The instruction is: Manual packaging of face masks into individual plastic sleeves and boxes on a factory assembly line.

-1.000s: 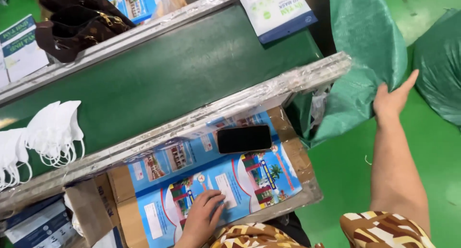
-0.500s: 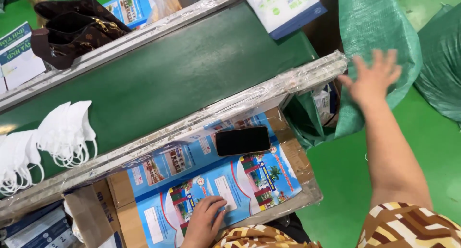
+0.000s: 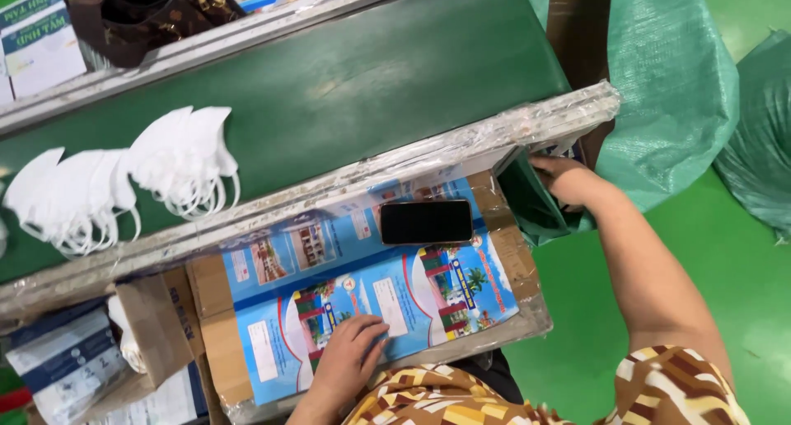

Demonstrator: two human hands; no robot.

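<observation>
Two hands are being kept well apart: the left hand is being rested, fingers loosely spread, on flat blue printed cardboard sheets lying lengthwise across the table, while the right hand is being curled around a green woven plastic sack at the table's right end.

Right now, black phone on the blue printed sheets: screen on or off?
Off: the black phone lies flat, its screen face dark and blank, on the blue printed sheets.

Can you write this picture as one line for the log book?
left hand: flat on blue printed sheet | right hand: reaching into green sack | phone: on sheets | white masks: on belt
</observation>
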